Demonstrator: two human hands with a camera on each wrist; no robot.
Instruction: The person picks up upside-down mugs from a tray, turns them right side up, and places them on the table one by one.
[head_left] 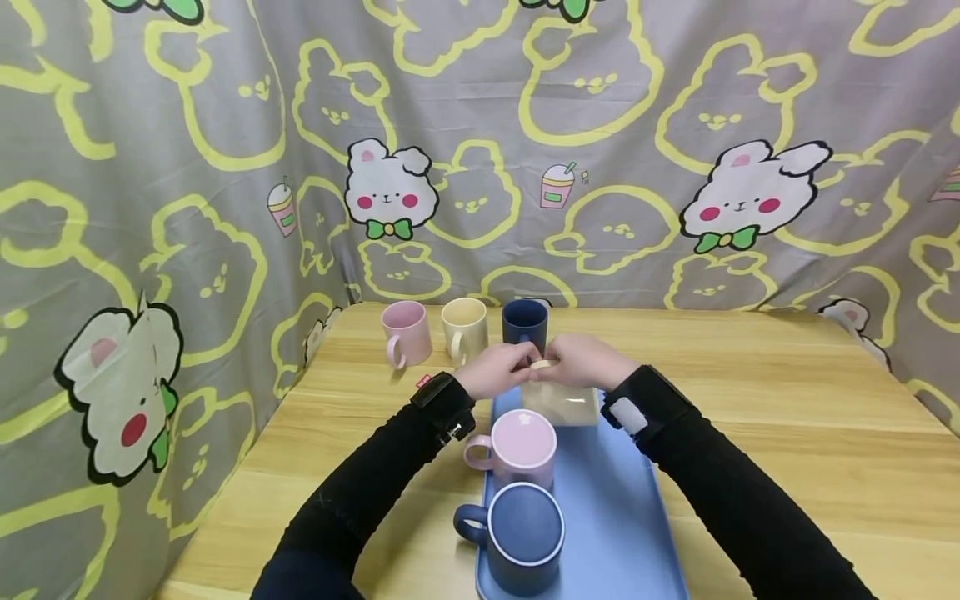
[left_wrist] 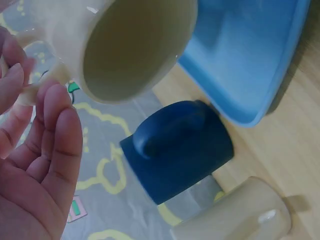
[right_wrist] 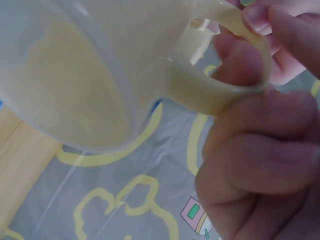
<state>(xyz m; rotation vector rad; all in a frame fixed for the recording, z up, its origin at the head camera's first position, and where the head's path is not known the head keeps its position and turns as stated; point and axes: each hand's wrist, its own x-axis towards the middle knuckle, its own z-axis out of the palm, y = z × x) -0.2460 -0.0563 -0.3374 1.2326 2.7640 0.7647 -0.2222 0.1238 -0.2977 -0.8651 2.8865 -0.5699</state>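
Both hands are at the handle of a cream mug (head_left: 558,404), which is tipped on its side over the far end of a blue tray (head_left: 615,508), handle upward. My left hand (head_left: 497,369) pinches the handle with its fingertips. The right hand (head_left: 588,361) grips the same handle from the other side, a finger through the loop in the right wrist view. The mug's round mouth (left_wrist: 140,50) shows in the left wrist view. Nearer on the tray, a pink mug (head_left: 525,442) and a navy mug (head_left: 525,525) stand bottom up, handles pointing left.
Behind the tray, three upright mugs form a row: pink (head_left: 408,333), cream (head_left: 465,325) and navy (head_left: 523,321). They stand on a wooden table (head_left: 750,383). A patterned grey curtain (head_left: 480,100) encloses the back and left side.
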